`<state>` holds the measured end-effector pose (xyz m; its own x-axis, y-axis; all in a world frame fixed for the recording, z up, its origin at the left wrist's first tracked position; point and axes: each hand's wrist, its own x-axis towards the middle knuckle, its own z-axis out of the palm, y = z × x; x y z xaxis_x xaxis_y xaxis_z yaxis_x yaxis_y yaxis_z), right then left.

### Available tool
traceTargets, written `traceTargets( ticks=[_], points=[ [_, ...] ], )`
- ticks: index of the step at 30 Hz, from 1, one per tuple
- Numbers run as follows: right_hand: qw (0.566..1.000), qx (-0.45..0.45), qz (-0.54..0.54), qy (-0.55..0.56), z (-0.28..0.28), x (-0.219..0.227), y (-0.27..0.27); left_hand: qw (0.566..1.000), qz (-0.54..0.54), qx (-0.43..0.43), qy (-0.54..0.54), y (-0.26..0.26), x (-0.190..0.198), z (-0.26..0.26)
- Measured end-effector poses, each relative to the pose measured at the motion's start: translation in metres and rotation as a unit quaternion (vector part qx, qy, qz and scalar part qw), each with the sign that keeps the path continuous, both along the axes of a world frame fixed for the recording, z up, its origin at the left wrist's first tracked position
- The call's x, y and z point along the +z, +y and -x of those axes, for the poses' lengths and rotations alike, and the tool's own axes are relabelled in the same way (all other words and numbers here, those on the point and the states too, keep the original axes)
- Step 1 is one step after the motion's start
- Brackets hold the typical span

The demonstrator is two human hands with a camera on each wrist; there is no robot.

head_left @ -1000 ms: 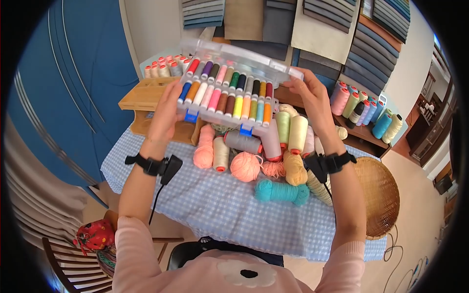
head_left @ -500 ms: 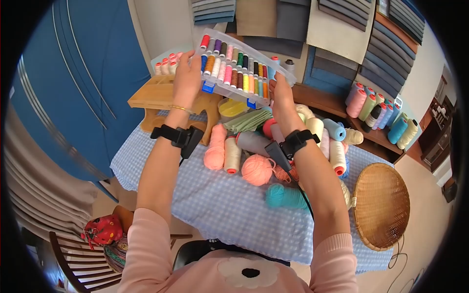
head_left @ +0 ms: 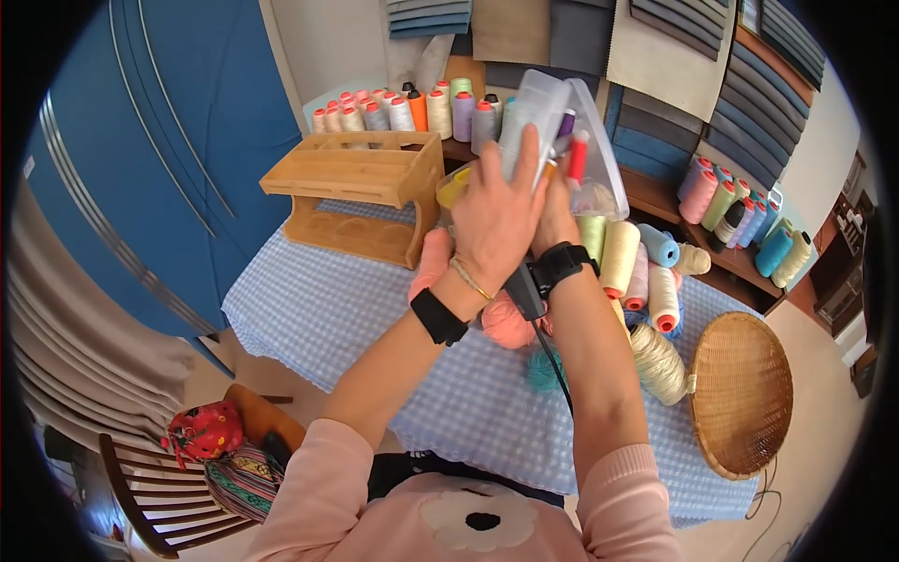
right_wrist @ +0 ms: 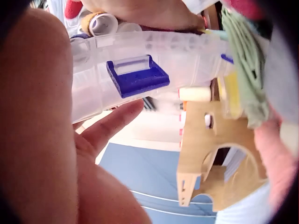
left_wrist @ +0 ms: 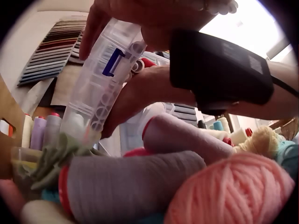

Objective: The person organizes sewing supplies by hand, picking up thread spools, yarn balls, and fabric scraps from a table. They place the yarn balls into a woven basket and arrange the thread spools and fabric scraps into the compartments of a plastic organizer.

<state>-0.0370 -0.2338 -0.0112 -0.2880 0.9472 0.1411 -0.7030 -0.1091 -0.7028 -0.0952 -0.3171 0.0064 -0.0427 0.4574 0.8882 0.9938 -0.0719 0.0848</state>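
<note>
A clear plastic thread box (head_left: 531,117) with its lid (head_left: 599,145) swung open stands tilted steeply over the table's far side. My left hand (head_left: 496,220) grips it, fingers spread over its underside and thumb toward the other face. My right hand (head_left: 559,215) is beside the left, its fingers against the side with the spools; in the head view they are mostly hidden. A red thread spool (head_left: 578,155) and a purple spool (head_left: 567,122) show between box and lid. One blue latch (left_wrist: 113,62) shows in the left wrist view. How tightly my right fingers close I cannot tell.
Below the hands lie a grey thread cone (left_wrist: 135,184), a coral yarn ball (left_wrist: 233,191) and a green cloth (left_wrist: 70,156). A wooden rack (head_left: 356,192) stands left on the checked tablecloth (head_left: 318,290). A wicker basket (head_left: 743,393) is at the right. Thread cones (head_left: 435,112) line the back.
The thread box has turned from lying nearly level, spools facing me, to a steep tilt with its underside toward me. My hands have come from its two ends to close together.
</note>
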Motion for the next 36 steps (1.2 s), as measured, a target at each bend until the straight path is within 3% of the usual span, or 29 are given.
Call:
traceTargets(
  ticks=[1,2,3,5,6,9,12,15,18,22,23,25,28,31,34,36],
  points=[
    [0.999,0.028,-0.042,-0.014,-0.009,-0.001,-0.003,1.0,0.0,-0.001,-0.002,0.001,-0.005,-0.004],
    [0.997,0.046,0.053,0.014,-0.018,0.006,0.003,1.0,0.001,-0.008,0.015,0.002,-0.01,-0.008],
    [0.998,0.044,0.053,0.012,-0.023,0.0,0.012,0.999,0.002,-0.015,0.033,0.003,-0.014,-0.01],
    [0.998,0.003,-0.042,0.051,-0.028,-0.013,0.028,0.999,0.013,-0.028,0.033,0.004,-0.02,-0.013],
    [0.996,-0.074,-0.006,0.045,-0.028,-0.011,0.035,0.998,0.008,-0.036,0.044,0.006,-0.022,-0.013],
    [0.996,-0.058,0.039,0.059,-0.035,-0.049,0.1,0.996,0.002,-0.061,0.067,0.009,-0.029,-0.01],
    [0.994,-0.078,0.056,0.043,-0.04,-0.043,0.084,0.994,0.004,-0.076,0.075,0.011,-0.033,-0.013],
    [0.993,-0.061,0.093,0.028,-0.039,-0.065,0.113,0.995,-0.011,-0.066,0.074,0.018,-0.039,-0.013],
    [0.987,-0.127,0.093,-0.006,-0.035,-0.047,0.089,0.995,-0.035,-0.061,0.068,0.024,-0.039,-0.013],
    [0.986,-0.122,0.113,0.005,-0.039,0.004,0.009,0.997,-0.031,-0.05,0.043,0.031,-0.036,-0.014],
    [0.986,-0.126,0.114,0.003,-0.04,-0.002,0.011,0.997,-0.03,-0.053,0.041,0.032,-0.035,-0.013],
    [0.99,-0.114,0.056,-0.055,-0.04,-0.017,0.018,0.997,-0.047,-0.045,0.036,0.036,-0.033,-0.012],
    [0.985,-0.123,0.008,-0.119,-0.046,0.003,-0.026,0.997,-0.053,-0.044,0.039,0.038,-0.03,-0.009],
    [0.979,-0.11,-0.031,-0.172,-0.055,0.002,-0.036,0.996,-0.059,-0.041,0.044,0.036,-0.026,-0.006],
    [0.981,-0.033,-0.063,-0.182,-0.064,0.001,-0.043,0.997,-0.057,-0.037,0.046,0.036,-0.023,-0.004],
    [0.933,-0.071,-0.177,-0.306,-0.068,-0.009,-0.037,0.997,-0.058,-0.033,0.048,0.039,-0.022,-0.001]
  ],
)
